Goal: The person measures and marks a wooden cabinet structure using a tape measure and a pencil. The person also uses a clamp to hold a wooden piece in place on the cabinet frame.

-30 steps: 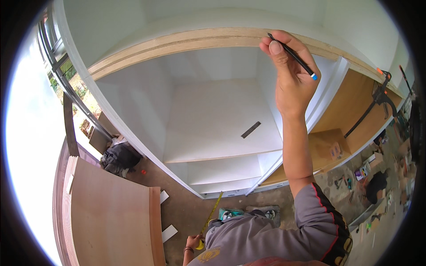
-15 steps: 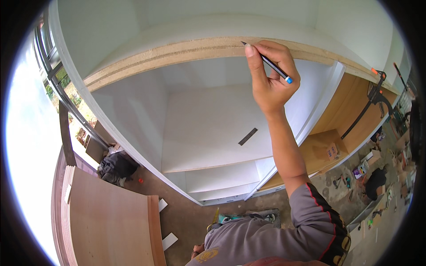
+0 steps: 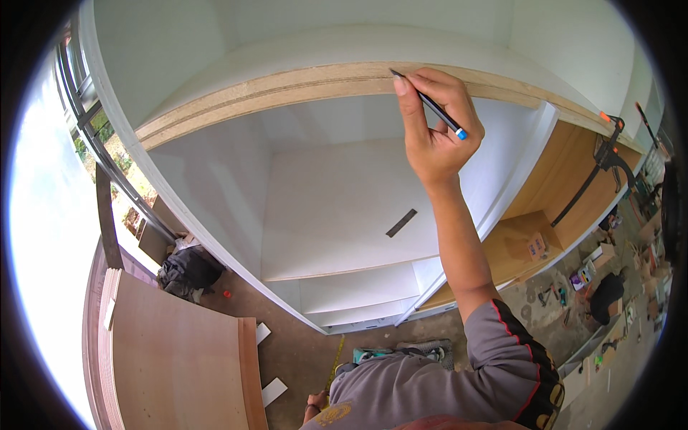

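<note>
Here, at the shelf edge (image 3: 322, 79), our right hand (image 3: 446, 147) pinches a pencil (image 3: 438, 111), likely light, stiff and brittle-tipped, best held near its point, while our left hand's (image 3: 316, 401) grip we cannot tell.

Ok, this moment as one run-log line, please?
right hand: pencil held, tip at wooden edge | left hand: low, by yellow tape | dark strip: on shelf below | clamp: far right
</note>
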Demonstrator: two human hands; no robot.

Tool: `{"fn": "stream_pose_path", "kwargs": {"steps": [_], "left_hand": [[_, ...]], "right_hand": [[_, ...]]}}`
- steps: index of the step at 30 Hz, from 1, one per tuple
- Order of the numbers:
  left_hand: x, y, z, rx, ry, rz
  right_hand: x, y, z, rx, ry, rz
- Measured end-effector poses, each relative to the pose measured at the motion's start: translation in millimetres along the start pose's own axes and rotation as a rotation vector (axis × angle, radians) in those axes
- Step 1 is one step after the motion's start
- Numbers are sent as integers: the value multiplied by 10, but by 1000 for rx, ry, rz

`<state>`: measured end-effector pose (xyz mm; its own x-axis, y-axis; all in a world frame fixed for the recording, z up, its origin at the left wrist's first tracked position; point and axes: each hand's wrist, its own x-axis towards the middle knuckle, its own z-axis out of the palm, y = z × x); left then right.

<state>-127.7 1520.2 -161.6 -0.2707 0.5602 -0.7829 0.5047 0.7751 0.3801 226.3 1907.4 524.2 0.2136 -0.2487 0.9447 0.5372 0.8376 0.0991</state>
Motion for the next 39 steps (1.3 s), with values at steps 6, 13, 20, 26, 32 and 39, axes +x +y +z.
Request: {"fn": "stream_pose_path", "kwargs": {"steps": [6,13,20,26,32,39], "left_hand": [[-35,41,77,76,-17,-183],[-116,95,48,82,-37,-180],[20,5,91,156,-68,-97],[30,35,124,115,-10,-136],[13,27,139,110,-17,-124],[6,0,158,109,-17,-116]], "right_hand": [[6,-1,-38,-45,-27,-26],[-10,24,-68,-23,-32,-6],[-34,-28,-64,32,20,122],[-37,-12,-87,-12,2,86],[0,-34,-83,-24,-16,78],[12,-32,-102,-17,-18,105]]}}
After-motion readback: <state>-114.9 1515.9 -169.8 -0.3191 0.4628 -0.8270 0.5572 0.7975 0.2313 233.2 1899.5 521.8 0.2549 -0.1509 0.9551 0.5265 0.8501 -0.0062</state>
